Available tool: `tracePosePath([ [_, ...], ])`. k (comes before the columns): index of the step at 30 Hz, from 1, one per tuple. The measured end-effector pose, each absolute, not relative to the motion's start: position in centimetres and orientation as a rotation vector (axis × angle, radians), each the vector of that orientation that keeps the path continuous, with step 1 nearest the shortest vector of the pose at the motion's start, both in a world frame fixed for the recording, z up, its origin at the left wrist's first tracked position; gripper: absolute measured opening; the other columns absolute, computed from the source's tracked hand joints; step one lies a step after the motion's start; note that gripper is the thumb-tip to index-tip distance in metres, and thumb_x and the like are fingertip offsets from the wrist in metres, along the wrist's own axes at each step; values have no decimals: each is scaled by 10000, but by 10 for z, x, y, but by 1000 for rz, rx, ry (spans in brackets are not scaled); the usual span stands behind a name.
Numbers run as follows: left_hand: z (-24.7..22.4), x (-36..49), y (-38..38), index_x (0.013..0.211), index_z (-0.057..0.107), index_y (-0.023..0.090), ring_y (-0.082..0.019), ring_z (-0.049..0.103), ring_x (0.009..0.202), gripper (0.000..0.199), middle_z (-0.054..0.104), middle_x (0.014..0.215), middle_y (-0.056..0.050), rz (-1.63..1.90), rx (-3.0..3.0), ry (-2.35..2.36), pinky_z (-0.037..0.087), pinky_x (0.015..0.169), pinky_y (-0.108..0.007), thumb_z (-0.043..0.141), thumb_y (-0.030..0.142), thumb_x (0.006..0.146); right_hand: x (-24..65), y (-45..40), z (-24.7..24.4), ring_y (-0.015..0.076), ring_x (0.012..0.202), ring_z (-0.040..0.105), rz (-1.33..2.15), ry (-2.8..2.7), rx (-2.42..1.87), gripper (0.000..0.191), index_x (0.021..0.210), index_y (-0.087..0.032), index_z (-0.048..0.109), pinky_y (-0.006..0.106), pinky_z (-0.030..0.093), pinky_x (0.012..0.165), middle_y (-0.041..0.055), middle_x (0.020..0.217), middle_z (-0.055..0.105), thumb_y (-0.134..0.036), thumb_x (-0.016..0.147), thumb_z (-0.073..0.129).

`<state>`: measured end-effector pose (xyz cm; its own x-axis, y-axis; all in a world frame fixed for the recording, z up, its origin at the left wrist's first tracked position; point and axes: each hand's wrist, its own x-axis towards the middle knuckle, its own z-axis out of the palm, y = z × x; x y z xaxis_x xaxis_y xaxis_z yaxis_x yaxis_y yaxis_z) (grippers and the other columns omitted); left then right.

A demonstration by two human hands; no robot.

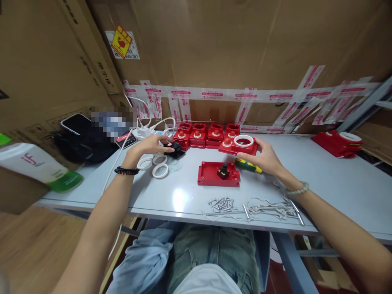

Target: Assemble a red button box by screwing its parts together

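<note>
My left hand (155,144) reaches to a small pile of black plastic parts (175,152), thumb and fingers closed about a black part at its edge. My right hand (267,158) grips the right end of a red plastic cover (223,147), tilted above the table. A white ring (243,141) surrounds the cover's round opening, with a red knob beside it. Below lies a red rectangular base (209,173) holding a small black component (223,170). Close under my right hand is a green and yellow screwdriver handle (248,165).
Several red housings (199,135) line the back; another red unit (338,143) sits far right. White rings (160,170) lie left of centre. Screws (222,203) and metal rods with string (272,209) are near the front edge. A white cable (109,179) crosses the left side; cardboard (214,49) walls the back.
</note>
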<state>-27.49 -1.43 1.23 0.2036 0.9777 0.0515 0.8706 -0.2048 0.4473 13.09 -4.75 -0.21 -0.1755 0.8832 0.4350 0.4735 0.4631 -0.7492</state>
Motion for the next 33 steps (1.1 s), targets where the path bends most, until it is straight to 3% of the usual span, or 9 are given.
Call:
tracePosePath([
  [7,23,-255,-30,1041,718,185,-280,667,978,531,733,1059,-87,844,2277,1673,496,880,-386,709,607,720,129,-50,2,290,985,678,531,-1799,-1171,620,1122,-166,646,487,525,921,115,1098,726,-483,619,822],
  [10,27,-212,-50,1097,689,189,-246,652,1032,455,722,1106,-83,1078,2378,1356,483,932,-375,715,508,774,129,-49,2,287,963,682,519,-1786,-1175,616,1111,-160,644,484,530,907,118,1083,728,-479,615,824],
  [13,26,-164,-69,1065,684,194,-214,655,978,409,729,1065,-68,1071,2496,1018,487,907,-358,765,446,753,129,-49,1,281,965,683,519,-1779,-1165,617,1117,-157,642,475,532,909,121,1091,727,-473,619,823],
  [18,14,-115,-75,1049,682,192,-226,601,922,405,715,990,-59,988,2631,897,472,850,-383,768,456,754,129,-49,2,280,966,686,482,-1762,-1161,611,1104,-142,643,471,528,915,134,1082,729,-469,619,821],
  [33,-7,-111,-70,1066,655,203,-231,659,965,369,729,1062,-71,920,2539,854,497,890,-389,736,428,785,130,-47,-3,281,1001,678,466,-1799,-1142,596,1128,-179,633,476,526,928,111,1123,721,-457,635,822],
])
